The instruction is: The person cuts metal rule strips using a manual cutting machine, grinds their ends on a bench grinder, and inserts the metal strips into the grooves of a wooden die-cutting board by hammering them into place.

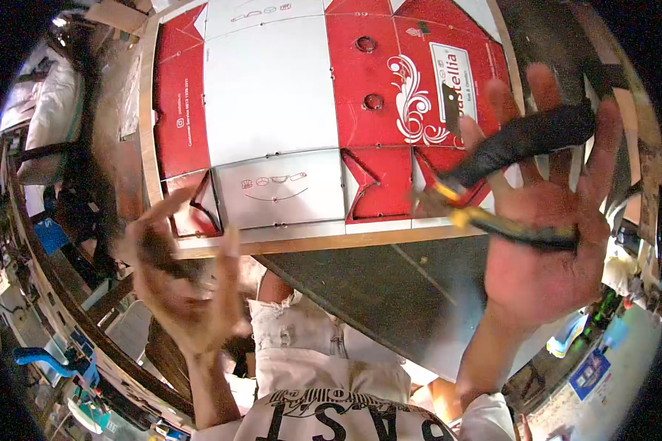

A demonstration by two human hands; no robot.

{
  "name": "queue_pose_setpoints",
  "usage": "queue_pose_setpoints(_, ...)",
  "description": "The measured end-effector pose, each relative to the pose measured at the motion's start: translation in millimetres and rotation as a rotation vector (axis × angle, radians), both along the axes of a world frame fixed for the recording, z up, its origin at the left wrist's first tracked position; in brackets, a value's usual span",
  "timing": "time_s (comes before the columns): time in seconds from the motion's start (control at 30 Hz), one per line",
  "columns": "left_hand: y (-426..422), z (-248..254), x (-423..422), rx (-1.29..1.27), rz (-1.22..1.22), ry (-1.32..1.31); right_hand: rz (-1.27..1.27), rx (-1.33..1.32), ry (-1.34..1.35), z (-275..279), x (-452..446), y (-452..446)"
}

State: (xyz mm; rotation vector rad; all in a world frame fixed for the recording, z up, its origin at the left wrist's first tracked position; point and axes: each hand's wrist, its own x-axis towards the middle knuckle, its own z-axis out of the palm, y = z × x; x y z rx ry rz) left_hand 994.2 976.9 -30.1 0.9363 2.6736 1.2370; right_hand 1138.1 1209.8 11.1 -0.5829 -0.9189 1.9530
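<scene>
My right hand (544, 257) is palm toward me, fingers stretched apart, with a pair of black and yellow pliers (526, 147) lying across the palm and fingers. The jaws of the pliers point left, above the lower right of a wood-edged board (301, 246). A red and white box print reading "astellia" (272, 88) covers this board, with thin dark strips along its outlines. Over the lower left corner, my left hand (176, 287) is blurred, its thumb and fingers apart and nothing visible between them.
Below the board lies a dark flat surface (368, 287). A blue-handled tool (48, 359) is at the lower left, among scattered items. White sacks (55, 110) lie at the upper left. A blue and white packet (590, 375) is at the lower right.
</scene>
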Motion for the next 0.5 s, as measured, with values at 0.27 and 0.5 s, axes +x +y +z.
queue_pose_setpoints(0.27,-58.3,-41.5,-9.7,-0.024,0.152,-0.104,0.134,0.359,0.074,-30.7,-13.7,-6.8)
queue_pose_setpoints(0.5,-67.8,-48.2,-7.4,0.039,0.222,-0.196,0.548,0.226,0.189,-31.5,-2.3,-1.5)
